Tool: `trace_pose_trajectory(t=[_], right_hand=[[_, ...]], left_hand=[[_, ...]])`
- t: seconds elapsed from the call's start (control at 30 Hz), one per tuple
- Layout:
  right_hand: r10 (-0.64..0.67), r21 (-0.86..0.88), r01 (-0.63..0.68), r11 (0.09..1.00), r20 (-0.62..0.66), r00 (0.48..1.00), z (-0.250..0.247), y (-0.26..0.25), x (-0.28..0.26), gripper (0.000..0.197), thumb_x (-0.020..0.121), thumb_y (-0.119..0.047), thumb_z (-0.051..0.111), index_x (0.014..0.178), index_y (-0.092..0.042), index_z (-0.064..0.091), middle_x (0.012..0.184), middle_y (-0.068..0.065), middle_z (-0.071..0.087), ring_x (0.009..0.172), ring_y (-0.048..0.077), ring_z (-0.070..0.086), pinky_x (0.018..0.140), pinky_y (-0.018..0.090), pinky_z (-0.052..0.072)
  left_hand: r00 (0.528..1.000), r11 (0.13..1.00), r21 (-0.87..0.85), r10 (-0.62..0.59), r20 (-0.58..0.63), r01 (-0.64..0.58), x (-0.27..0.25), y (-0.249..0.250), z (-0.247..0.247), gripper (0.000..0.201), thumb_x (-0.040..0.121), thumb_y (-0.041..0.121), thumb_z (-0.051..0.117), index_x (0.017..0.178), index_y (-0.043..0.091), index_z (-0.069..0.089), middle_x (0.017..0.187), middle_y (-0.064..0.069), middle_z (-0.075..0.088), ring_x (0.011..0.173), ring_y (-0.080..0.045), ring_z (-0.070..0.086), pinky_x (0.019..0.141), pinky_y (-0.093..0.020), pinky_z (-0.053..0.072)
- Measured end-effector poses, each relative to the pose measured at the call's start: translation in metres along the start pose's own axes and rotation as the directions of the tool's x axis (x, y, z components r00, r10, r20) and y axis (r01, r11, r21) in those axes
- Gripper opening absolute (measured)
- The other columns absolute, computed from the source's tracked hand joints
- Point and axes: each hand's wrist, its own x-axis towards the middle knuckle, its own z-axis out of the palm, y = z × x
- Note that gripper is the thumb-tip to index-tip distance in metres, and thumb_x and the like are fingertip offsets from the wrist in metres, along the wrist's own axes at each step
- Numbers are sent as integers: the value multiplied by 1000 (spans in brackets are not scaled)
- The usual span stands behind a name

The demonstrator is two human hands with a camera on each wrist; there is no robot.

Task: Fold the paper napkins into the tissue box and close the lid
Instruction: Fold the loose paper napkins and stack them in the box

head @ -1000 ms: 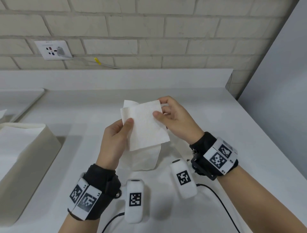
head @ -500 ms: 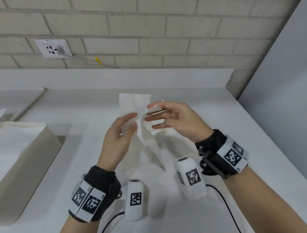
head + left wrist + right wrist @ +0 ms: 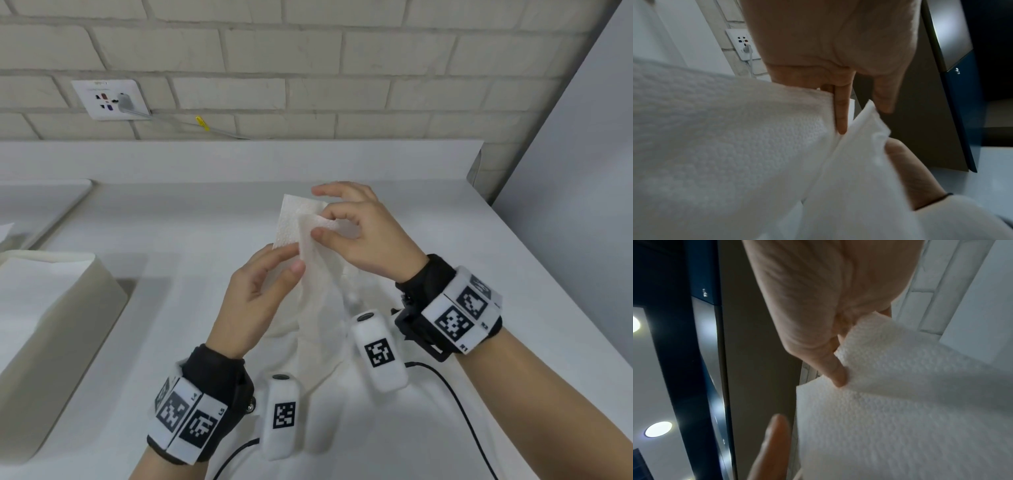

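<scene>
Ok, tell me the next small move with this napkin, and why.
Probably draw the right hand across to lay its pinched flap flat over the part the left hand pinches: the napkin hangs half-folded and loose between them, above the counter.

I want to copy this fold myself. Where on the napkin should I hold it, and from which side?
Probably pinch the napkin at its two upper corners, coming in from either side, as the left hand and right hand do here. It is limp and hangs down from the fingers, so a hold lower down would likely let the top flop over.
</scene>
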Motion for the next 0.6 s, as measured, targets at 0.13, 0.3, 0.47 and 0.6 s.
trace_pose_trajectory(t=[0.13,0.3,0.47,0.6], right_hand=[[78,199,-91,976,70,994,-2,-2,1,15,87,-15,63,72,-21,64,84,-13,65,89,8,61,91,30,44],[180,412,-181,893,43,983,-5,-4,1,18,86,-8,63,69,-12,65,71,0,64,70,11,60,72,27,46],[189,355,-209,911,91,978,-7,-1,-1,25,86,-11,63,63,-20,64,61,-12,59,62,3,55,64,17,42],[176,241,-210,947,154,972,-12,4,-3,11,84,-17,67,81,-8,72,77,-13,66,79,3,62,79,21,46]], left_hand=[[999,998,50,35,15,-35,-1,1,2,33,73,46,65,103,32,70,105,14,67,106,-6,60,90,-20,44],[999,997,80,11,-40,-8,2,-6,2,16,85,42,56,86,35,70,90,11,68,89,-7,63,77,-17,46],[997,998,69,13,-74,-8,1,-4,4,27,91,30,49,70,33,65,72,14,60,70,-2,54,66,-15,41],[996,999,4,-49,-77,49,0,-2,1,31,90,32,54,72,8,61,70,2,57,67,-8,52,62,-18,42]])
